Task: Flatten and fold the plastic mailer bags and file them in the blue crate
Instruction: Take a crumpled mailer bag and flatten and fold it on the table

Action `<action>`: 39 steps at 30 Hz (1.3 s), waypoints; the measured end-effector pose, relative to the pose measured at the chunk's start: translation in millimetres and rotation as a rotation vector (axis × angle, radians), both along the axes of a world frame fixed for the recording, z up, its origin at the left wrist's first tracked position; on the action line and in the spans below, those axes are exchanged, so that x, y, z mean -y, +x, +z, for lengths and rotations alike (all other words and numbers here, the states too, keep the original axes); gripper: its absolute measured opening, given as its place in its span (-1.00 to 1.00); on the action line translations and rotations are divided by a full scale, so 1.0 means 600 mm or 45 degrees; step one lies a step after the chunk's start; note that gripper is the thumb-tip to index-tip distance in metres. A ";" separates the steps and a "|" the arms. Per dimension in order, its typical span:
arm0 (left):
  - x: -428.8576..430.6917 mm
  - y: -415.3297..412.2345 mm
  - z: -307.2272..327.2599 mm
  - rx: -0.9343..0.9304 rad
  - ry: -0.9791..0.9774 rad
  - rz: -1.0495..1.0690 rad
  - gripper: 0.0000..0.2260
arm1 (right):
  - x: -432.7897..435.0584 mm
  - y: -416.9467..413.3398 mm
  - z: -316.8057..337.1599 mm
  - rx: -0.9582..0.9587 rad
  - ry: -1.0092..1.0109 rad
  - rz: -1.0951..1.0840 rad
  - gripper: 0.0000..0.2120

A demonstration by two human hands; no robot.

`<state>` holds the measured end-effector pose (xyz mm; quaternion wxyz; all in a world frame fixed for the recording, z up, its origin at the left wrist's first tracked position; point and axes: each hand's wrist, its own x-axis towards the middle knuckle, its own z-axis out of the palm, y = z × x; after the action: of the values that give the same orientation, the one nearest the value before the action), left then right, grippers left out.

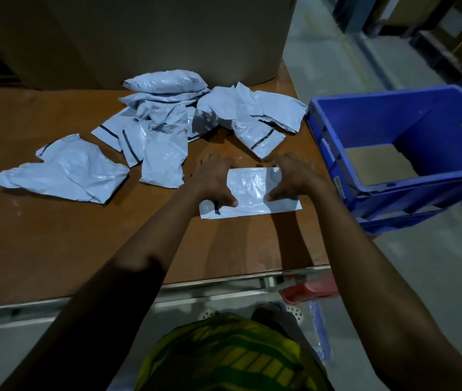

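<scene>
Yellow shirt (224,356), brown table (54,249), crate (379,117), floor (421,263)

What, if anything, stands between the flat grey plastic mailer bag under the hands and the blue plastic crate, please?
Nothing visible; only bare brown tabletop separates the grey mailer bag from the blue crate.

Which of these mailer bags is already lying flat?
The bag under the left hand and right hand, a smooth rectangle on the table. The others behind it lie crumpled or puffed.
</scene>
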<state>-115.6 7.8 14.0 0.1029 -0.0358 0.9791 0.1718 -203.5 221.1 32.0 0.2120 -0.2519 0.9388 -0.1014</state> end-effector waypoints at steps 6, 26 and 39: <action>0.015 0.039 0.091 -0.375 0.269 0.074 -0.85 | -0.035 -0.007 0.050 -0.298 -0.536 0.016 -0.80; -0.062 0.090 -0.107 -0.506 -0.026 0.087 -0.47 | 0.019 0.132 -0.127 -0.522 -0.375 -0.176 -0.51; -0.056 0.089 -0.148 -0.450 -0.202 0.119 -0.44 | 0.022 0.134 -0.173 -0.638 -0.233 -0.189 -0.40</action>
<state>-62.2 41.5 -74.7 -0.0817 -0.0584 0.9897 0.1022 -123.2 207.9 -71.7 -0.0585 -0.2179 0.9647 -0.1356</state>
